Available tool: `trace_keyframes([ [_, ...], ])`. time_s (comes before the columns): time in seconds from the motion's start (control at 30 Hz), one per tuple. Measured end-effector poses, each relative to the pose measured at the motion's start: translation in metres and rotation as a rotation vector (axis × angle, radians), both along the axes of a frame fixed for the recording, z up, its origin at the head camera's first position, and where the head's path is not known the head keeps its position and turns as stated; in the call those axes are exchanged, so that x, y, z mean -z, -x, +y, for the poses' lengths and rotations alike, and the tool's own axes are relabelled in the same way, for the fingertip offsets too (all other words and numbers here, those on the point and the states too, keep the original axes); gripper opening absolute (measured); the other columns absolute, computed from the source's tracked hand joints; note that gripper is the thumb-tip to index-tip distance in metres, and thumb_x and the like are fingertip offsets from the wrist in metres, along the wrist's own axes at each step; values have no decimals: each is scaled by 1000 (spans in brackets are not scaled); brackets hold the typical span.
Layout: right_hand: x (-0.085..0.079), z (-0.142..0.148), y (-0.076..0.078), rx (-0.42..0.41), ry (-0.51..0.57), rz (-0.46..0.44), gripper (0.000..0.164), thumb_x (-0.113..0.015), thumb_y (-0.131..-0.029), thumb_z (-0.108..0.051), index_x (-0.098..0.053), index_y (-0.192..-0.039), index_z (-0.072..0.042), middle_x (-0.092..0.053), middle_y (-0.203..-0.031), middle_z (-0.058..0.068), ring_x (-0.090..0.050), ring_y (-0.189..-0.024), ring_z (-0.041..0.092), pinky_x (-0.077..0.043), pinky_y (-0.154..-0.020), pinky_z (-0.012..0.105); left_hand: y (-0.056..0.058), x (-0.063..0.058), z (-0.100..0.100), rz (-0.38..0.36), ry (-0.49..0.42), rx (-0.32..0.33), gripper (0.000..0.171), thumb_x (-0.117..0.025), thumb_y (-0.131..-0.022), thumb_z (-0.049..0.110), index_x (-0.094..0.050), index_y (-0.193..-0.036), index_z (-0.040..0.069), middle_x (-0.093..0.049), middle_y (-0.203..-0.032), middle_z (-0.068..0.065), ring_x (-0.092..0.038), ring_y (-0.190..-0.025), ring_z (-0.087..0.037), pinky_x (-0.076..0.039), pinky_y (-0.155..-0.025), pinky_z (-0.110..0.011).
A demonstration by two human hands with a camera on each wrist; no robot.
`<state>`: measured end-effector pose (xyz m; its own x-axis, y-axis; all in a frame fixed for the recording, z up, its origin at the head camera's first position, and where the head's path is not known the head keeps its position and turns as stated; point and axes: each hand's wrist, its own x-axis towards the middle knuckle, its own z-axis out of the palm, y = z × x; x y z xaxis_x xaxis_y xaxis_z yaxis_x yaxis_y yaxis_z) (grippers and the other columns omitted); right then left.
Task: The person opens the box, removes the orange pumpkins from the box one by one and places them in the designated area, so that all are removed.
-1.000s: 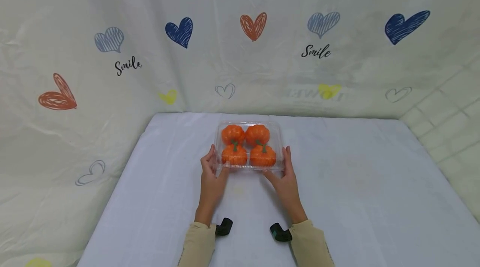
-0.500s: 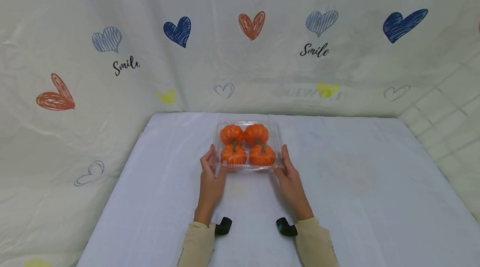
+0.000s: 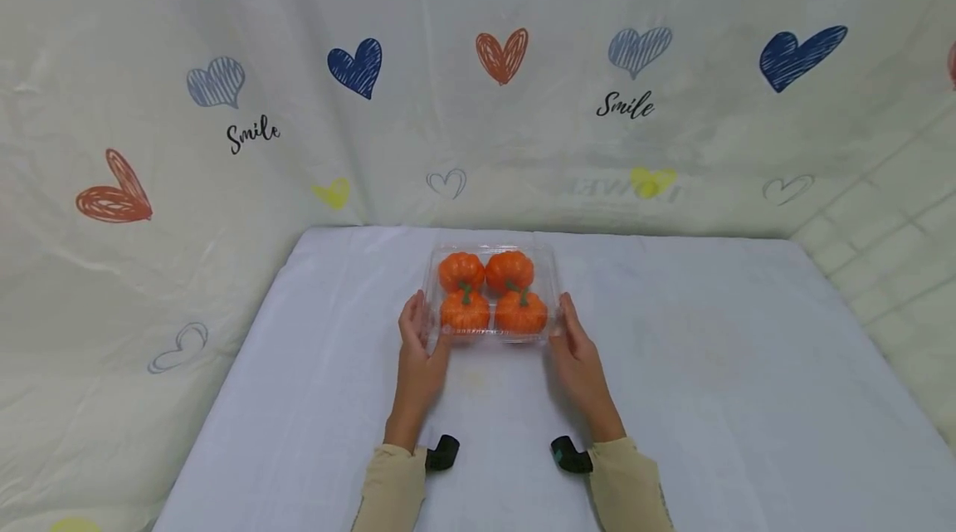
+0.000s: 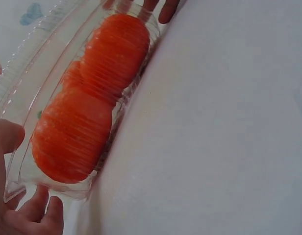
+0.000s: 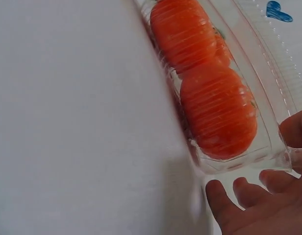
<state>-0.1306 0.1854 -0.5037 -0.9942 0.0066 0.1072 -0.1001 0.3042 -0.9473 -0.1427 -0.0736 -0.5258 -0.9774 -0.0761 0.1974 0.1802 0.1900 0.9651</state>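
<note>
A clear plastic clamshell box [image 3: 544, 270] with a ribbed rim sits at the far middle of the table, several small orange pumpkins [image 3: 465, 312] with green stems inside it. My left hand [image 3: 421, 358] grips its left end, thumb [image 4: 8, 135] at the rim and fingers around the near corner. On the opposite end my right hand [image 3: 580, 362] holds the box, its thumb [image 5: 295, 128] on the rim and the other fingertips [image 5: 217, 188] by the lower edge. In both wrist views the pumpkins show through the box's side wall.
A white cloth covers the table [image 3: 709, 399]. Behind it hangs a pale curtain [image 3: 553, 134] printed with hearts and "Smile". Black curved pieces [image 3: 444, 453] stick out at both wrists, beside beige sleeves [image 3: 392, 490].
My right hand has shifted to the right, its thumb sliding from the box's front edge to the right corner. The left hand and the box stay in nearly the same place.
</note>
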Motion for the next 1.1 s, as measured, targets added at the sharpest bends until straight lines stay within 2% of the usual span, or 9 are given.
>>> trace_keyframes([
  [0.1,-3,2,-1,8,9,58,59,-48,-114,-9,-28,-169,-4,-19,-177,10,-17,-163,25,-25,-125,45,-2,0,-4,-66,18,0,79,-63,-107,24,-17,-171,28,-29,-173,8,-33,-157,-19,-32,-125,-51],
  [0.27,-18,9,-4,20,25,154,54,-56,-112,-10,-43,-163,-2,-30,-174,11,-26,-161,29,-31,-122,47,-6,0,-13,-131,79,50,89,-65,-100,22,-15,-171,43,-39,-169,-3,-42,-152,-29,-37,-122,-56],
  [0.37,-31,14,-2,12,-6,177,51,-59,-111,-14,-48,-160,-2,-38,-170,12,-32,-158,31,-31,-123,52,-7,1,-19,-120,134,93,93,-64,-99,20,-11,-173,39,-35,-171,-7,-42,-152,-31,-34,-123,-54],
  [0.5,-53,21,7,-31,-42,183,49,-58,-112,-17,-50,-158,-1,-45,-165,16,-40,-153,36,-33,-122,59,-6,1,-25,-64,168,165,94,-60,-97,13,-6,-174,24,-14,-179,-2,-31,-158,-23,-28,-126,-45],
  [0.6,-70,28,20,-74,-37,156,50,-53,-114,-21,-47,-159,1,-48,-162,20,-44,-149,39,-36,-121,58,-4,1,-27,-23,175,197,96,-59,-94,8,-6,-174,16,-6,-180,0,-26,-160,-18,-27,-125,-39],
  [0.67,-80,33,30,-103,-30,137,52,-49,-116,-26,-45,-160,2,-48,-161,21,-46,-148,40,-37,-121,55,-4,2,-28,-15,184,204,97,-60,-94,9,-6,-174,15,-5,-180,-2,-26,-160,-17,-27,-124,-37],
  [0.8,-95,39,56,-180,6,114,57,-40,-118,-35,-38,-165,-1,-47,-163,18,-43,-151,34,-35,-123,46,-5,2,-28,-43,189,194,101,-74,-97,28,-9,-174,18,-6,-180,1,-25,-160,-16,-29,-124,-39],
  [0.93,-99,41,82,-255,94,37,61,-33,-119,-41,-26,-170,-8,-37,-170,15,-35,-156,32,-29,-127,49,-7,2,-27,-85,176,185,120,-87,-88,51,-9,-174,21,-4,-180,5,-24,-160,-15,-30,-124,-41],
  [1.1,-98,40,105,-314,239,-86,72,-29,-117,-52,-12,-173,-11,-21,-176,14,-21,-161,37,-17,-130,55,-9,0,-26,-93,168,187,123,-88,-86,51,-9,-174,19,-5,-180,4,-24,-160,-16,-30,-124,-41],
])
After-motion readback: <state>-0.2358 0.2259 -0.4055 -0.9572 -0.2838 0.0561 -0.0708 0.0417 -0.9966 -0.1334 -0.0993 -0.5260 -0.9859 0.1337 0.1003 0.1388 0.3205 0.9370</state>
